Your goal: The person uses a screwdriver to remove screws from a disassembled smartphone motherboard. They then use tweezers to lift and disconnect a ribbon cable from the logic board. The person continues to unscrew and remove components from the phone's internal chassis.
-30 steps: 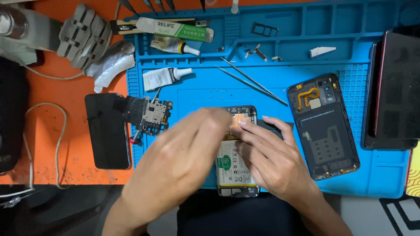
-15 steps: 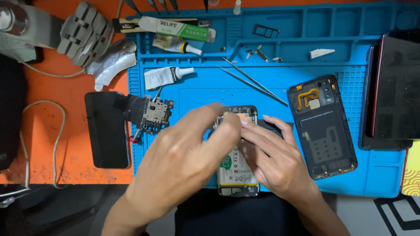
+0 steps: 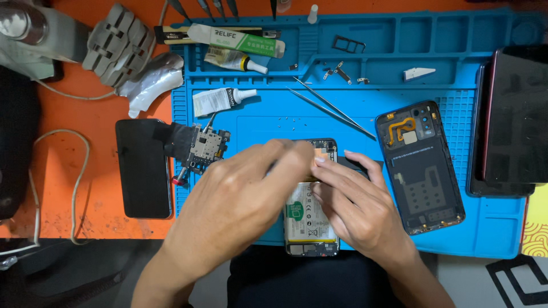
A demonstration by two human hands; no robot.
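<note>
The left hand (image 3: 240,194) has slid slightly right, fingertips meeting the right hand (image 3: 357,208) over the opened phone (image 3: 311,228).

Opened phone (image 3: 311,228) lies on mat (image 3: 262,114), back cover (image 3: 421,168) right, probably circuit board (image 3: 204,149) left.

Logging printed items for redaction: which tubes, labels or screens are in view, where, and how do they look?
Green-and-white glue tube: top edge of the blue mat, lying flat.
Small yellowish tube: just below it, black collar, white nozzle.
White tube: mat's upper left, crumpled.
Battery label: on the opened phone between left hand and right hand, white with green mark.
Dark screen: left, on orange surface.
Dark screen: far right.
</note>
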